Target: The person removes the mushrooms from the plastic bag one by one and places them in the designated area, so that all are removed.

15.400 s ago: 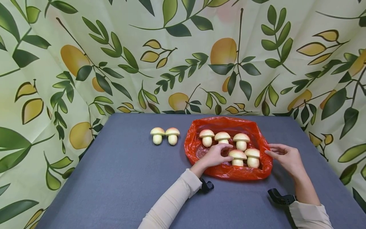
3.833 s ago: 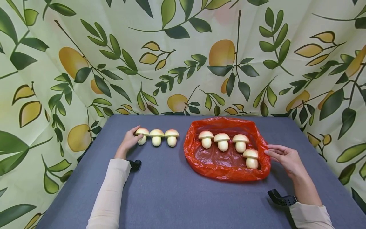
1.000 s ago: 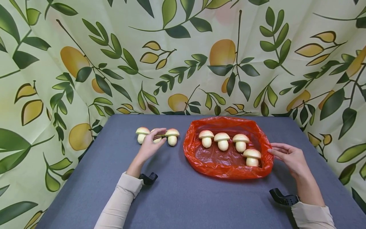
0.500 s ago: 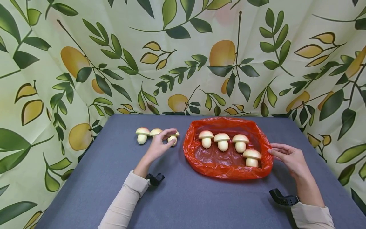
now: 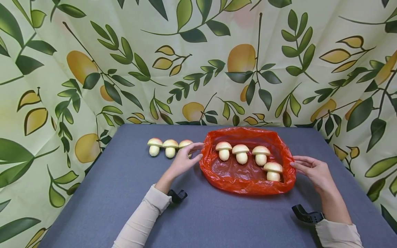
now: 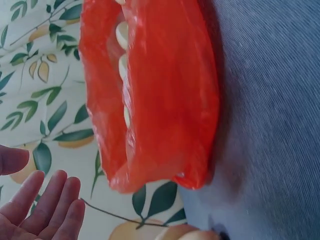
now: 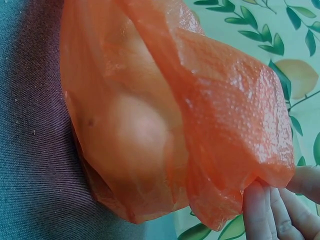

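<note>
A red plastic bag (image 5: 245, 188) lies with its mouth spread on the table, and several toy mushrooms (image 5: 242, 153) with pale stems sit in it. My right hand (image 5: 314, 170) pinches its right rim between thumb and fingers; the right wrist view shows this grip on the bag (image 7: 225, 120). Holding nothing, my left hand (image 5: 184, 162) is beside the bag's left rim. In the left wrist view its fingers (image 6: 55, 205) are extended and apart from the bag (image 6: 170, 100). Left of the bag, three mushrooms (image 5: 170, 148) stand in a row; my left hand partly covers the rightmost one.
The grey table (image 5: 102, 206) carries the bag and the mushroom row near its far edge. A leaf-and-fruit patterned cloth (image 5: 198, 62) hangs behind and at the sides. Black wrist bands (image 5: 307, 215) are on both forearms.
Since the oldest frame a mushroom has moved from the bag to the left end of the row. Over the last second my left hand has moved right, past the row; the right hand stays at the rim.
</note>
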The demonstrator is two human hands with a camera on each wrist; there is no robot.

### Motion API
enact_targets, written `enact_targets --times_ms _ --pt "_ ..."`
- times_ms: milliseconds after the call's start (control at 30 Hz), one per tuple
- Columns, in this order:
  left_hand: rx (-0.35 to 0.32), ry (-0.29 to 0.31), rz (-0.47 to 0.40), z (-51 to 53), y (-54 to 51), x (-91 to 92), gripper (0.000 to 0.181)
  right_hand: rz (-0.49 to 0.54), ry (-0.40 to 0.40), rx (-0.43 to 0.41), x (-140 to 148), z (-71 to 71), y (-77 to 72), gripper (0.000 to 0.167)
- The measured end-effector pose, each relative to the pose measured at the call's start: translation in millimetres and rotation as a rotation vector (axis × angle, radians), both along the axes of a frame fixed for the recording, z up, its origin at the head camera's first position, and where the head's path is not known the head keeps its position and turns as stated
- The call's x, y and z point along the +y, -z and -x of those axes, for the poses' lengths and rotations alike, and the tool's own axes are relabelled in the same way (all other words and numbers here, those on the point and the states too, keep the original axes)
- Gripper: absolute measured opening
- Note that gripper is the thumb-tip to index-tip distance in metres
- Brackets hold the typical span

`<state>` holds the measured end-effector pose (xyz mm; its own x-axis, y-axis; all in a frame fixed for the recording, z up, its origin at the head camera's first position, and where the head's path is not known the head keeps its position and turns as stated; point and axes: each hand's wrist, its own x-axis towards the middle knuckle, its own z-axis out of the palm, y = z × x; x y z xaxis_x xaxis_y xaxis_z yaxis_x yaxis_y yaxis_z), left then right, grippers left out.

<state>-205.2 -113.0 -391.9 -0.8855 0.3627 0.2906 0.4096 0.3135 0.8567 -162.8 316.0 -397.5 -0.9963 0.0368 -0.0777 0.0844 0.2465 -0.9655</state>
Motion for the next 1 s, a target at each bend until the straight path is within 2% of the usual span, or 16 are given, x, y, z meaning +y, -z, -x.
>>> enact_targets --times_ms 300,467,600,1000 --pt "-0.021 0.024 0.002 -2.2 2.7 12.7 0.042 0.027 0.001 0.009 0 0.4 -0.8 0.020" --pt "0.013 0.044 -0.001 -2.7 6.2 20.9 0.041 0.049 -0.007 0.014 1 0.0 -0.8 0.021" --pt "0.028 0.071 -0.001 -4.1 7.4 28.8 0.040 0.019 -0.010 0.009 1 -0.3 -0.4 0.022" --pt "-0.007 0.115 0.010 -5.5 9.6 51.8 0.038 0.041 -0.010 0.012 0 -0.6 -1.3 0.021"
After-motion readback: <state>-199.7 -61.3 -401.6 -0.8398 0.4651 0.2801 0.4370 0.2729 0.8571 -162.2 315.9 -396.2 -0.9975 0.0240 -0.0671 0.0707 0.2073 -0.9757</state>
